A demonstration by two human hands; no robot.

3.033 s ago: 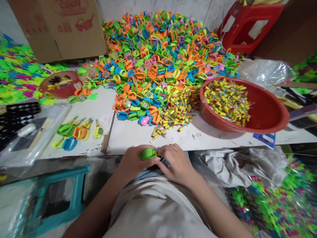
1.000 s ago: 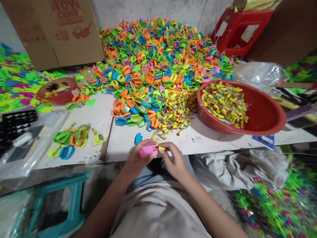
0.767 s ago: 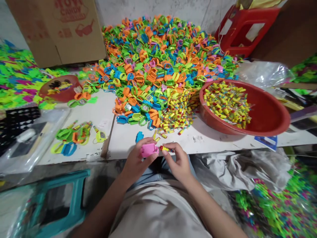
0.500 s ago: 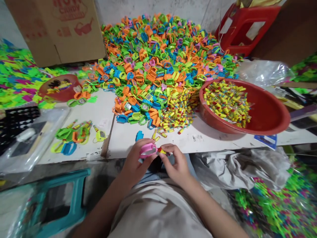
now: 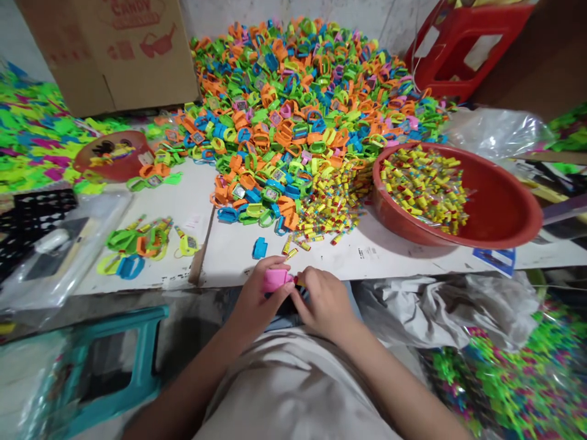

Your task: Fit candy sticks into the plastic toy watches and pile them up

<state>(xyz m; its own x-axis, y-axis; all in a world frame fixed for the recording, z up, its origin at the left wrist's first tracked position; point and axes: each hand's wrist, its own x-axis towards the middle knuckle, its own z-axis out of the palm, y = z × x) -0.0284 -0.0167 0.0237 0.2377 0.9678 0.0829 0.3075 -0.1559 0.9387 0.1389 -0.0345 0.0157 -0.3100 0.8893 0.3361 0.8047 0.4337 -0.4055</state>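
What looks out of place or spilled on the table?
Possibly spilled: yellow wrapped pieces lie loose on the white tabletop, outside the red basin holding similar ones, and run into the toy pile. A blue toy sits apart in front of the pile.

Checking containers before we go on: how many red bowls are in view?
2: a large bowl on the right and a small bowl on the left, in front of the cardboard box. Others may be hidden behind it.

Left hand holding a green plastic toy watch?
No, the left hand is gripping a pink plastic toy watch.
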